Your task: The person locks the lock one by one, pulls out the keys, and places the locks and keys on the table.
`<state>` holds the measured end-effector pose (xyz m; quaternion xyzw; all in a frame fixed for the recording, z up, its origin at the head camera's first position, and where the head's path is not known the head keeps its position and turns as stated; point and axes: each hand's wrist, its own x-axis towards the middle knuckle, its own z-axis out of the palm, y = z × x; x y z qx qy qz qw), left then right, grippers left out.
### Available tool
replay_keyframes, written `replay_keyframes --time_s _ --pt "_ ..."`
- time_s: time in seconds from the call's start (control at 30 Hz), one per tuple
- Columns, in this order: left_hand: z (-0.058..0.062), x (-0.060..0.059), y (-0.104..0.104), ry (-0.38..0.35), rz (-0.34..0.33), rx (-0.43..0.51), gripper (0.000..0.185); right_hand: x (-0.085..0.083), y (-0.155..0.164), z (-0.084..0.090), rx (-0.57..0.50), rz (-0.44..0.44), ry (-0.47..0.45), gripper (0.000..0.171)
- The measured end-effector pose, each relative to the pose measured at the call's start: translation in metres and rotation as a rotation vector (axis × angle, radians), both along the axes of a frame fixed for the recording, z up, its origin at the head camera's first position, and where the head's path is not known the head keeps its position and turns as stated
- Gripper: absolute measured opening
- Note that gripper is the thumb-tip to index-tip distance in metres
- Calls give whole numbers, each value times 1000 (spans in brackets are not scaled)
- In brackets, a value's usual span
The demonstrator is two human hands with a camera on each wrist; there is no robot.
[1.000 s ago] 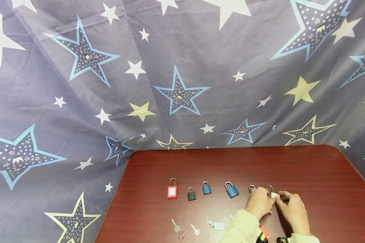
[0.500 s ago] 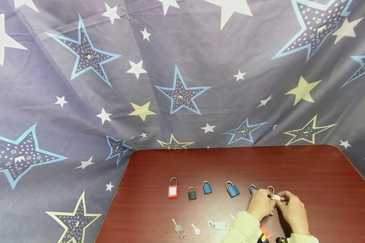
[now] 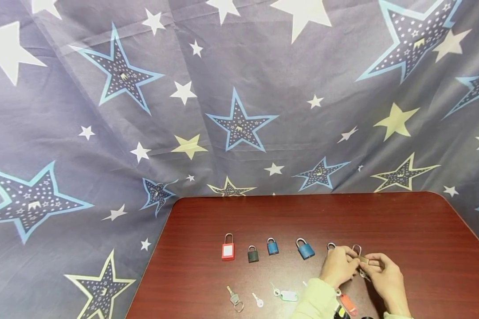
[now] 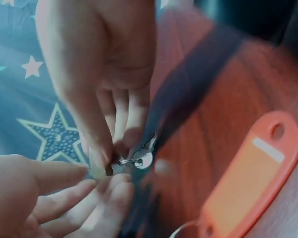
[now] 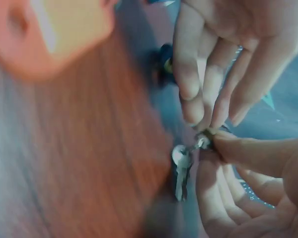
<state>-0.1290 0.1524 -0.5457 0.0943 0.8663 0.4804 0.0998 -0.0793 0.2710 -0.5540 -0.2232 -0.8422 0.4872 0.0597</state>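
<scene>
A small brass-coloured padlock (image 3: 364, 259) with a steel shackle is held between both hands at the right of the table. My left hand (image 3: 337, 267) brings its fingertips together at the body's left side. From the other side, the thumb and forefinger of my right hand (image 3: 385, 277) pinch it. Silvery keys (image 5: 181, 163) dangle beneath the fingers, joined by a small ring or link; fingertips hide most of the lock body. Just behind my left hand, the shackle of a blue padlock (image 3: 331, 246) shows. An orange key tag (image 4: 253, 173) lies near my left wrist.
Leftward in a row lie a large blue padlock (image 3: 305, 249), a smaller blue padlock (image 3: 272, 247), a dark padlock (image 3: 253, 254) and a red padlock (image 3: 228, 251). Nearer the front are a ringed key (image 3: 234, 297), a small key (image 3: 257, 301) and a green-edged key tag (image 3: 289, 296).
The padlock in my hands has turned, so its pale face now looks brass and narrower. Keys show below it. My left hand has shifted slightly, revealing more of the orange tag.
</scene>
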Motion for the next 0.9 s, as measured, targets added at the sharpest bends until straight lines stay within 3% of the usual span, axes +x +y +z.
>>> replay_keyframes --time_s 0.13,0.27,0.63,0.9 --pt "6 -7 -9 42 74 48 8 5 -5 3 -188 -12 116 33" --pt "13 -10 -16 20 126 139 15 10 -11 10 -257 18 168 34" --pt "23 -7 -25 -27 120 225 8 16 -31 24 -201 87 223 33" --pt "32 -3 -33 6 122 176 15 19 -38 32 -159 98 197 32"
